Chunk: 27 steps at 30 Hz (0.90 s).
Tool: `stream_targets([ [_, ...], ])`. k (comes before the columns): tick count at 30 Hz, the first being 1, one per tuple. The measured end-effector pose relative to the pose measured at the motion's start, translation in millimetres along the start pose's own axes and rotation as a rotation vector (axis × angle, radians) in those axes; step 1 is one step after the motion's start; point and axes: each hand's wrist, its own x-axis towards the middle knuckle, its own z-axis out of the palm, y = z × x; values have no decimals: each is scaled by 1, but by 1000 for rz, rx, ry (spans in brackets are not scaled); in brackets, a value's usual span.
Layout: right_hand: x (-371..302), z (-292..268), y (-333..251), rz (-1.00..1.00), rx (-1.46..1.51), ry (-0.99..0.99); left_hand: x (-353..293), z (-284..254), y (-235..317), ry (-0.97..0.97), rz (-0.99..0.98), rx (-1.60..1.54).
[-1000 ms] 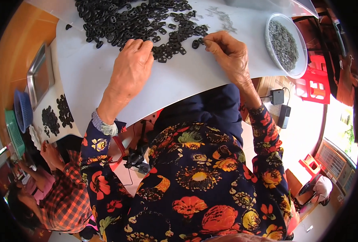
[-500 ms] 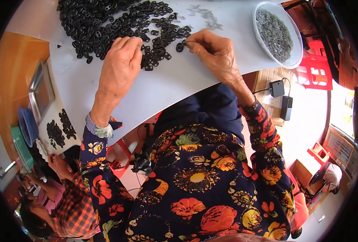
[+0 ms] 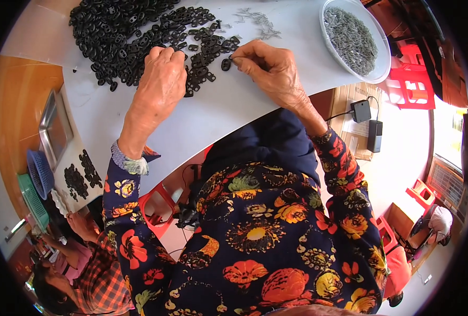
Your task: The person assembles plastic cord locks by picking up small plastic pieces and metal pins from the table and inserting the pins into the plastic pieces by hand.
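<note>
My left hand (image 3: 161,84) is closed above the near edge of a large heap of small black plastic pieces (image 3: 112,39). Its fingertips curl under, hiding whatever they may hold. The pieces are oval with holes, like cord-lock parts. To the right, my right hand (image 3: 271,71) pinches thumb and forefinger together. At these fingertips is a single black oval piece (image 3: 226,64), apart from most of the heap. Thin silvery bits (image 3: 263,23), perhaps springs, lie scattered beyond that hand. A round clear plastic tub (image 3: 385,55) at the right holds many more.
The white table (image 3: 213,113) curves in front of me. At the left are a metal tray (image 3: 48,126), blue basket (image 3: 40,174), green basket (image 3: 31,197) and smaller black heaps (image 3: 76,181). A person in a checked shirt (image 3: 99,274) sits there. Red stools (image 3: 413,84) stand right.
The view has shifted slightly, so the table and its contents appear further left. My left hand has moved slightly right relative to the heap. My right hand keeps its pinch beside the black oval piece.
</note>
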Motion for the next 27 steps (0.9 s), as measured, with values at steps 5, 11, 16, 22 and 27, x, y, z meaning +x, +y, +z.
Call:
stream_targets([
  [5, -1, -2, 1, 8, -25, -3, 3, -2, 1, -19, 28, -26],
  [11, 0, -3, -3, 24, -38, -26, 6, -5, 0, -91, -17, -65],
  [16, -1, -2, 0, -3, -24, -9, 8, -7, 0, -100, -39, -106],
  [22, -1, -2, 0, -6, -24, -11, 9, -5, -1, -121, -118, -300],
  [27, -1, -2, -3, 5, -15, -21, 4, -3, 4, -62, -205, -516],
])
